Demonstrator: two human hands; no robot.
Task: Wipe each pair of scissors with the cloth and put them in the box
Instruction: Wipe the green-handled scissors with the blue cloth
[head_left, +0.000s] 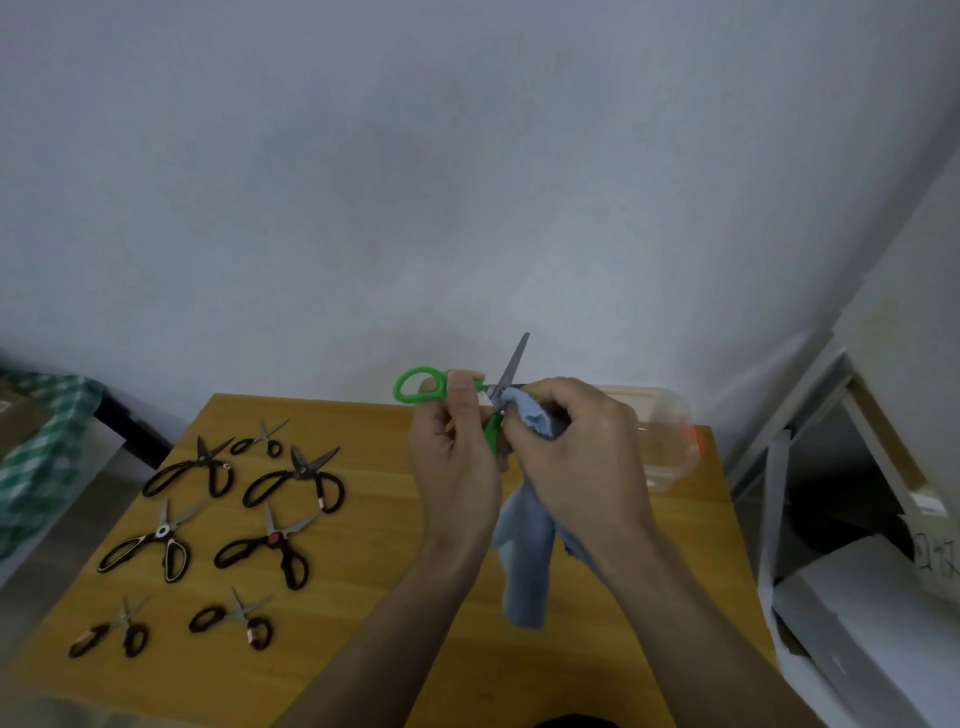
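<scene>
Head view: wiping step. Left hand gripping green scissors, held open above the bench. Right hand pinching blue cloth on a blade. Next, probably: scissors shut, into the box just behind. Seven more scissors waiting, left.

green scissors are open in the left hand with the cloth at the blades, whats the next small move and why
Probably draw the blue cloth, pinched in the right hand, out along the upright blade toward its tip. The left hand holds the green scissors open by the handles, the cloth sits bunched near the pivot, and the blade above it is bare. The clear box waits behind.
</scene>
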